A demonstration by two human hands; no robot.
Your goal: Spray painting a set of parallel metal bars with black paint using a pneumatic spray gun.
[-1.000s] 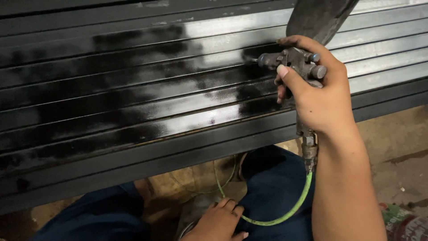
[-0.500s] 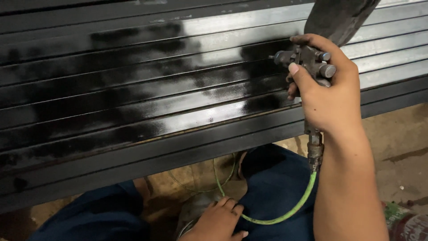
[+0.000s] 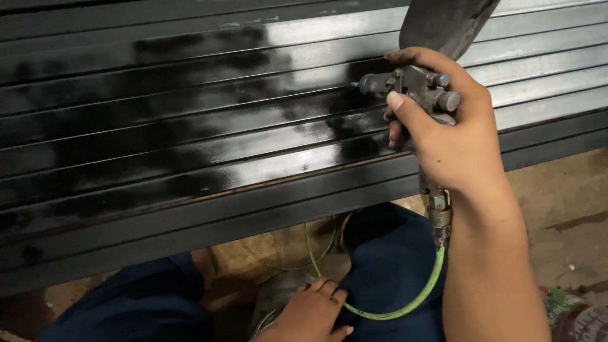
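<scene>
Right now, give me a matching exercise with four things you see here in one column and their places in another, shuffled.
Things:
1. spray gun
2. hose
3. left hand
4. slats

Places:
A. resting low by the knee
B. gripped in the right hand
C. across the top, partly painted black
D. hanging under the gun, green

Pairs: 1-B, 2-D, 3-A, 4-C

Spray gun (image 3: 415,88) in right hand (image 3: 453,136) before slatted panel (image 3: 190,126), hose (image 3: 392,304) below, left hand (image 3: 310,313) lower centre
</scene>
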